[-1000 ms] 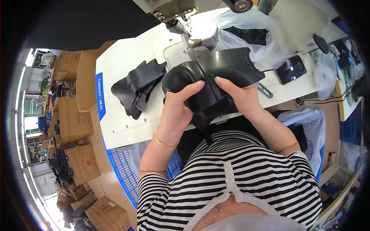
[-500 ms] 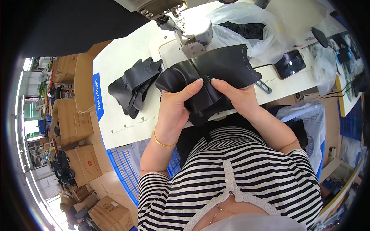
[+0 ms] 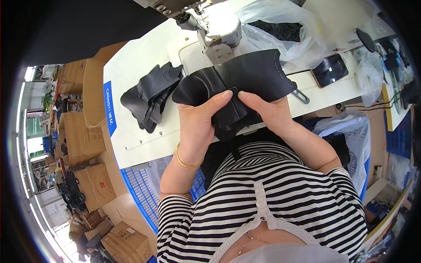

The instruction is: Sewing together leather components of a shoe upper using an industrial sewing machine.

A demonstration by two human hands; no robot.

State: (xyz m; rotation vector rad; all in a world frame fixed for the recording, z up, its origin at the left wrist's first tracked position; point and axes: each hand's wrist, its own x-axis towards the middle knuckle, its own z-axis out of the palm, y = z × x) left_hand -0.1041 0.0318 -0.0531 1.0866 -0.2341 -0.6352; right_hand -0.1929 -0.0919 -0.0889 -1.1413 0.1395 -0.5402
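Both hands hold a black leather piece (image 3: 245, 81) over the near edge of a white sewing table (image 3: 144, 144). My left hand (image 3: 199, 125) grips its left half with the thumb on top. My right hand (image 3: 267, 111) pinches the middle and right part, the two thumbs almost touching. The piece is wide and curved, with stitched seams, and its far edge lies just in front of the sewing machine head (image 3: 215, 30). A pile of similar black leather pieces (image 3: 149, 96) rests on the table to the left of my left hand.
A clear plastic bag with dark pieces (image 3: 280, 26) sits behind the machine. A black phone (image 3: 330, 70) lies on the table at right. A blue plastic crate (image 3: 144, 197) stands under the table. Cardboard boxes (image 3: 83, 144) are stacked along the left.
The hands have kept their grip on the leather piece and shifted it slightly; the thumbs have drawn closer together at its middle. The view has tilted a little.
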